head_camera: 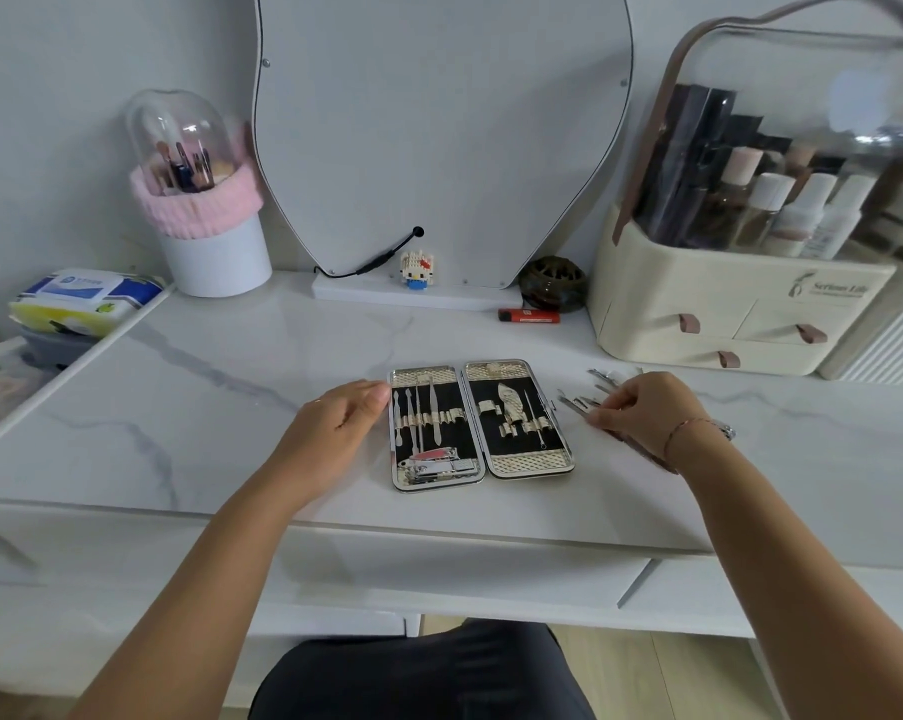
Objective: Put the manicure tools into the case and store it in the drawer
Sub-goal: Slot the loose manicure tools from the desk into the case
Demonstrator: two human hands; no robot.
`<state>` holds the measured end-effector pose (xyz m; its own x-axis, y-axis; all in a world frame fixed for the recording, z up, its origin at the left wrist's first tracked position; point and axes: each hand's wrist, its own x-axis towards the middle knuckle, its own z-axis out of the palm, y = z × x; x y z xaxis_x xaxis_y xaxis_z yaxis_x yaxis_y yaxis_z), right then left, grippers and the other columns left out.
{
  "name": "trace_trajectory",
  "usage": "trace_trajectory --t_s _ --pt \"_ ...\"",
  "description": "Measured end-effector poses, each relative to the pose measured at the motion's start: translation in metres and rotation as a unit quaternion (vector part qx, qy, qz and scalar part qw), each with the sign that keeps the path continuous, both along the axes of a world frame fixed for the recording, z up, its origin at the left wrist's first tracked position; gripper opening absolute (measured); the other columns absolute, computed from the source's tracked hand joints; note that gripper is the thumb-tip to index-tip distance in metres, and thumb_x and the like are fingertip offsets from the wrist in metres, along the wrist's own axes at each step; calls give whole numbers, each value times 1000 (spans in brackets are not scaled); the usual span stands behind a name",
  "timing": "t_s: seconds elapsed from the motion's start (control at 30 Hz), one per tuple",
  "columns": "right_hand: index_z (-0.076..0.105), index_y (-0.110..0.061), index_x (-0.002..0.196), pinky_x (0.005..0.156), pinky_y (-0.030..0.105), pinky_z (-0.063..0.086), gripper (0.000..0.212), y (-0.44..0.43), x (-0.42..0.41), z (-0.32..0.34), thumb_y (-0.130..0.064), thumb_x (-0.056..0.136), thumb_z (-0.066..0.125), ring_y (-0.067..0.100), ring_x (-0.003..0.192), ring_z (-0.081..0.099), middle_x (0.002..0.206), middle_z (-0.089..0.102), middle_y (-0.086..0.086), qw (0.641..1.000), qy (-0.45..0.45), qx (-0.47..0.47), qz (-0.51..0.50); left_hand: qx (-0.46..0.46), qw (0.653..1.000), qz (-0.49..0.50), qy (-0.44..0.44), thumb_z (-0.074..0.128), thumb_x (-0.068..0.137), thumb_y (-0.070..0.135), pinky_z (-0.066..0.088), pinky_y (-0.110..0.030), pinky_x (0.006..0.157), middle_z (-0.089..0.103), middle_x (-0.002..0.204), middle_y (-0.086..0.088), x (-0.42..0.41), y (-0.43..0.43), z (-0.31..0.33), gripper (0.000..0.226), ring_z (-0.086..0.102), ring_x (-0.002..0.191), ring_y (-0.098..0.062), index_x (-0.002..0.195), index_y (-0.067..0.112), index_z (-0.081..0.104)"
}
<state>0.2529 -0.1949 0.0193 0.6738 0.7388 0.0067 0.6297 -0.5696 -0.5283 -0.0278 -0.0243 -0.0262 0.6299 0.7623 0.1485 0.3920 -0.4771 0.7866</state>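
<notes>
The manicure case [480, 462] lies open flat on the marble tabletop, black lining and gold mesh ends. Its left half holds several thin tools and a nail clipper [439, 465]; the right half holds a leaf-shaped tool and a thin probe, with some loops bare. My left hand [342, 420] rests on the table with its fingertips at the case's left edge, holding nothing. To the right of the case lies a small pile of loose metal tools [602, 381]. My right hand [641, 413] is over that pile, its fingers pinched on a slim metal tool [574, 405].
A mirror [439, 137] stands at the back, with a toy figure [417, 270], a dark round burner [552, 283] and an orange lighter [529, 316] near it. A cosmetics organizer [698, 298] sits right, a brush holder [215, 252] left. An open drawer [2, 376] shows at far left.
</notes>
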Motion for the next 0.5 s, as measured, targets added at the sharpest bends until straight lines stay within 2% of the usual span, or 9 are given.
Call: trace_trajectory --t_s 0.2,0.3,0.33,0.4,0.5 --pt "71 -9 66 59 27 41 18 1 6 5 -23 75 76 19 65 53 65 62 8 999 28 -18 12 -5 1000 3 1 29 85 66 34 -28 103 56 130 15 0 -3 3 60 47 125 -6 124 31 59" --pt "69 -2 71 58 26 39 20 3 7 10 -21 77 74 15 61 51 64 59 8 997 53 50 20 -6 1000 4 7 24 79 80 33 -32 108 55 133 15 0 -1 2 73 45 127 -5 125 34 58" --pt "68 -2 74 55 22 40 17 7 4 14 -17 78 73 11 56 52 63 60 6 993 77 91 24 -7 1000 3 9 23 76 82 33 -34 109 55 133 16 0 -1 2 76 45 127 -4 125 35 58" --pt "65 -4 88 51 16 44 11 18 -4 21 -9 80 70 6 51 55 66 66 6 972 168 156 49 -5 1000 0 6 23 79 80 35 -32 106 56 129 19 0 -2 4 71 46 125 -4 123 37 58" --pt "55 -11 113 52 20 50 33 46 -19 25 -6 83 66 9 53 57 70 68 9 944 264 165 112 3 1000 0 -1 30 90 60 35 -15 92 55 117 27 1 -9 11 50 48 115 0 121 35 60"
